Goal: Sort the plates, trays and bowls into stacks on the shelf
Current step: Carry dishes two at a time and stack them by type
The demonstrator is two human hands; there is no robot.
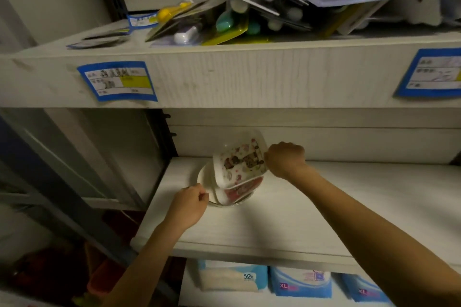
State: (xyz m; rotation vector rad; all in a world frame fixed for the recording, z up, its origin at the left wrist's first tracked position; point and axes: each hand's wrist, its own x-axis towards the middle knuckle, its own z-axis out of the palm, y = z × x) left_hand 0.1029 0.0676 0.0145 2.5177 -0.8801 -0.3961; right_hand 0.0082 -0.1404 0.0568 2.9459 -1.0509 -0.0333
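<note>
Tilting up off the pile, a patterned tray (241,160) with rounded corners stands on edge at the far left end of the middle shelf (311,209), its printed face turned to the camera. The print is reddish-brown figures on white, too blurry to read. The right hand (285,158) has its grip curled tight over the tray's 3 o'clock edge; the fingertips are hidden behind the rim, so only knuckles show.

Under it lies a second tray with a red side (243,190), and at 9 o'clock of that a white plate (205,177) peeks out, mostly covered. Something clear, maybe a glass bowl (229,203), sits at the bottom of the pile, but only a shiny rim shows, so it's hard to call. The left hand (190,204) is at 7 o'clock of the pile, its grip closed into a loose fist at the plate's edge; I can't tell if it's actually pinching the plate or just touching it.

The rest of the middle shelf is bare white board out to 3 o'clock. At 12 o'clock the upper shelf (224,77) juts forward, with blue price labels (117,81) on its front and a messy heap of blister-packed items (262,7) on top, all blurred. At 6 o'clock, below the shelf, are blue-and-white soft packs (300,281), one marked XL, partly cut off by both forearms. Dark metal uprights (74,182) run along at 9 o'clock.
</note>
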